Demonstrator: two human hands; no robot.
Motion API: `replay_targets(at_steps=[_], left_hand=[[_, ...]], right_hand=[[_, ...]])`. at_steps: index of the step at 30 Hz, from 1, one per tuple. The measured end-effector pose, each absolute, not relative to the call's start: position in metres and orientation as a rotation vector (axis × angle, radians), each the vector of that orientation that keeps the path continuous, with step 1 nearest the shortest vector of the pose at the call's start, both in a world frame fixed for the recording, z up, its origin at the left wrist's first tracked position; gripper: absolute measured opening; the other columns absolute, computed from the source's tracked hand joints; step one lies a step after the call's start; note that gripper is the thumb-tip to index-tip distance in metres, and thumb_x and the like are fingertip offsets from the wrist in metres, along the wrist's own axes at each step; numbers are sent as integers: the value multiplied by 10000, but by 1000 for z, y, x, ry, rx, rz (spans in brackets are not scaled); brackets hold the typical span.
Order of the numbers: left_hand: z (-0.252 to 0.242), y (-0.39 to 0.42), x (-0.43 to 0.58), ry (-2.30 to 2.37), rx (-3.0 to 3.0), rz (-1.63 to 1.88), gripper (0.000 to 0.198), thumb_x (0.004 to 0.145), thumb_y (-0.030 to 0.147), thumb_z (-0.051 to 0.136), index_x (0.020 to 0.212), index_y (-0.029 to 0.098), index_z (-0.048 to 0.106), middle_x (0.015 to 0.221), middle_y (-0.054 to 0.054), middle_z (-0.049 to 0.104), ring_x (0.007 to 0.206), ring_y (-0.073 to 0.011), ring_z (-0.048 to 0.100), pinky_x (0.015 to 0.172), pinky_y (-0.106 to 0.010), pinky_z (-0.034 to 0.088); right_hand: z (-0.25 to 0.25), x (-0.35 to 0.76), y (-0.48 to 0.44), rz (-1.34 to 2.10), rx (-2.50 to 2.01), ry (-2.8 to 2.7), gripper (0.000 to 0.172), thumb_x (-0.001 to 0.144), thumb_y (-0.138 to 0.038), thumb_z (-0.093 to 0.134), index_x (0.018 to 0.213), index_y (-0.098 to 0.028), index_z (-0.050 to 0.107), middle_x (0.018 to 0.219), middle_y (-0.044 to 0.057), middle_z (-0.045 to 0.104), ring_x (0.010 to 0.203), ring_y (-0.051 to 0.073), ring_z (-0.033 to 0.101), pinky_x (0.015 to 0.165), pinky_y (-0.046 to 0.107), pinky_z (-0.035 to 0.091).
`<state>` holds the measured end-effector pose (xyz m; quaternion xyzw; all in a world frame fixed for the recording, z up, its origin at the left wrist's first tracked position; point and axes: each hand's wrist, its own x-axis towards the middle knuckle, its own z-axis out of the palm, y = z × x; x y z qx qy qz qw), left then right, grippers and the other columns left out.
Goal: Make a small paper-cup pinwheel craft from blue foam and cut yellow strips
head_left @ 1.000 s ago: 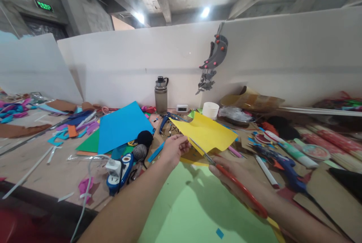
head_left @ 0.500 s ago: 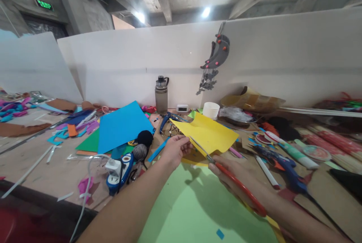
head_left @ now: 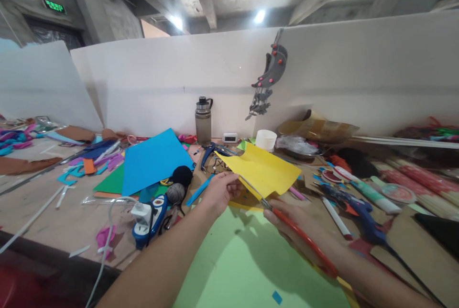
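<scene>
My left hand (head_left: 223, 192) pinches the near left edge of a yellow sheet (head_left: 267, 167), which is held up above the table. The sheet has a curved cut along its upper left side. My right hand (head_left: 287, 219) grips red-handled scissors (head_left: 304, 238), their blades pointing up and left along the sheet's near edge, close to my left fingertips. Below both hands lies a light green sheet (head_left: 240, 265) with a small blue scrap (head_left: 277, 297) on it.
Left are a blue sheet (head_left: 156, 162), dark yarn ball (head_left: 182, 175) and power strip (head_left: 152, 222) with a white cable. A bottle (head_left: 203, 124) stands behind. On the right lie a blue glue gun (head_left: 362, 212), a white marker (head_left: 337, 218) and tape rolls.
The view has shifted very slightly. Both hands, the yellow sheet and the scissors keep nearly the same positions relative to each other.
</scene>
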<state>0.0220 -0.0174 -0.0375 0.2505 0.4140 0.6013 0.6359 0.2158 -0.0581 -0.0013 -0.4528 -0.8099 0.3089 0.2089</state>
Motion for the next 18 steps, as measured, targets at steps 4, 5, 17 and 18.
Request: replay_targets(at_steps=[4,5,17,18], left_hand=[[-36,-15,20,1003,571,1428,184,668,205,719,728,130,561,588,-24,611,507,-113,585,479,-211,422],[-36,-15,20,1002,581,1435,172,670,188,715,725,129,563,570,-19,601,501,-108,578,479,-206,421],[-39,-16,24,927,557,1397,200,666,166,735,721,126,547,601,-31,617,526,-105,584,507,-210,447],[-38,-16,24,930,558,1396,197,667,162,733,723,124,547,603,-31,617,525,-105,585,508,-211,448]], right_hand=[[-6,219,-57,899,-1260,-2279,392,864,-521,400,696,-190,530,674,12,525,570,126,483,487,231,359],[-7,220,-56,901,-1249,-2296,382,870,-507,392,711,-189,532,706,19,543,567,124,485,484,231,361],[-8,218,-53,958,-1270,-2222,377,811,-550,472,651,-212,511,540,5,502,504,134,502,421,229,384],[-7,217,-53,940,-1267,-2220,377,807,-551,478,648,-210,515,545,8,507,507,133,506,423,228,390]])
